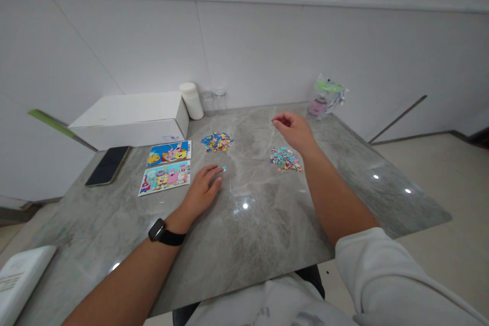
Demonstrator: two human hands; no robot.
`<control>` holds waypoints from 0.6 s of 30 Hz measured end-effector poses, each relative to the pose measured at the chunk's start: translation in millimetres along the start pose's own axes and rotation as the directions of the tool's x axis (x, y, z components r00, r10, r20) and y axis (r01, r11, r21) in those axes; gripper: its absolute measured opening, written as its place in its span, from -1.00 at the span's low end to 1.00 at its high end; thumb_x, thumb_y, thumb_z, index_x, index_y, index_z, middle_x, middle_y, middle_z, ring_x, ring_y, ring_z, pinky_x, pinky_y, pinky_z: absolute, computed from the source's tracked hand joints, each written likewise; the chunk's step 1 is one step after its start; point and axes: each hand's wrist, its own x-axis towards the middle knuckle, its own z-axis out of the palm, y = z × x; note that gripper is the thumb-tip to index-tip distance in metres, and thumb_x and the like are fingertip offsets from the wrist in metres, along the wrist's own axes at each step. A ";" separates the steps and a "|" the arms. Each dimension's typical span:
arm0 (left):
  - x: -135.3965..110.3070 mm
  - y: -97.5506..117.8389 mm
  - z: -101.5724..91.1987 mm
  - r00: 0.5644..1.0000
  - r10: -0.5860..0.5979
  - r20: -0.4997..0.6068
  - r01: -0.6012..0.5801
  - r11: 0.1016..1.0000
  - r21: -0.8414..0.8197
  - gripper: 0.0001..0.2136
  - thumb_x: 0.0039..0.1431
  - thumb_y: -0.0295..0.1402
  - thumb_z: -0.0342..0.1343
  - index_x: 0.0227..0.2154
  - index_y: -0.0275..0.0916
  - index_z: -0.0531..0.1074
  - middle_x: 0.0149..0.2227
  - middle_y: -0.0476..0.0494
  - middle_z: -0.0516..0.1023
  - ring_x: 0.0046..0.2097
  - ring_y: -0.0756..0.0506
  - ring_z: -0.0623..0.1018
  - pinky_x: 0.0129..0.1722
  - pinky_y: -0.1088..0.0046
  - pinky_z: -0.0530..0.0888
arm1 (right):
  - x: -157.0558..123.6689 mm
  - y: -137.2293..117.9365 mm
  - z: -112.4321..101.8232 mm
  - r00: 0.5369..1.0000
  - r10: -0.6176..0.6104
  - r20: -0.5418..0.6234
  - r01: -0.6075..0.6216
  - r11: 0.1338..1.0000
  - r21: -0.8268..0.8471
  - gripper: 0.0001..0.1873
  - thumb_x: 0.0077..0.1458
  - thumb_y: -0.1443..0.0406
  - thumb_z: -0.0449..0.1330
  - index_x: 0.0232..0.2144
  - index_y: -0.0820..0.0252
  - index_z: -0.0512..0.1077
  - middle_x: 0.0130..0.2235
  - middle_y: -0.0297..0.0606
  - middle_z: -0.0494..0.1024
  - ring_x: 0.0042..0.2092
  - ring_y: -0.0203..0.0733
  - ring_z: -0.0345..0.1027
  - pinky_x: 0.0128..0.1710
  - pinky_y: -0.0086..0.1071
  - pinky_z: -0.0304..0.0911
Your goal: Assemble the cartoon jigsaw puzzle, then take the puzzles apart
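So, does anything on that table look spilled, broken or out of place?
Nothing looks spilled or damaged. The one oddity is a lone puzzle piece lying apart from the blue-yellow pile and the pink-teal pile, right at the fingertips of the left hand.

Bright and even throughout, lit in cool white from overhead. Mirrored as small round glare spots point(245, 206) on the polished desk point(267, 244): one near the middle, two toward the right edge, one by the near left corner. Only faintly shadowed under the left hand point(204, 189), softly and without hard edges. Strongly bowed by the wide lens, most plainly in the curved wall point(267, 46) seams and the desk's inward-pulled far corners. Sharp at centre, perhaps slightly smeared toward the desk's near corners.
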 end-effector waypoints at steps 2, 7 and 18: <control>2.3 2.5 -2.7 0.999 -0.007 -0.032 0.005 0.999 -0.052 -0.66 0.49 -0.18 -0.04 0.14 -0.15 0.51 0.18 -0.23 0.50 0.24 -0.20 0.48 0.32 0.07 0.40 | 5.2 9.8 -20.6 0.999 0.023 -0.039 -0.030 0.983 -0.178 -0.80 0.21 0.21 0.25 -0.24 0.20 0.62 -0.31 -0.24 0.65 -0.29 -0.17 0.46 -0.17 -0.27 0.35; 6.0 10.4 -10.0 0.997 -0.043 -0.064 0.037 0.994 -0.099 -0.71 0.48 -0.19 -0.04 -0.10 -0.18 0.56 -0.07 -0.19 0.58 0.03 -0.18 0.55 0.13 0.18 0.48 | 3.1 29.1 -23.2 0.940 0.280 0.193 -0.105 0.779 -0.618 -0.83 0.20 0.24 0.28 -0.24 0.16 0.66 -0.20 -0.14 0.70 -0.16 -0.08 0.53 -0.10 -0.28 0.35; 1.6 21.4 -12.8 0.988 -0.115 0.106 0.120 0.992 -0.040 -0.75 0.40 -0.24 0.00 -0.29 -0.18 0.54 -0.29 -0.11 0.62 -0.23 -0.15 0.57 -0.21 0.31 0.41 | -3.3 55.7 20.7 0.747 0.625 0.226 -0.177 0.514 -0.839 -0.72 0.18 0.22 0.31 -0.06 0.06 0.65 0.10 0.03 0.61 0.16 0.16 0.47 0.15 0.07 0.30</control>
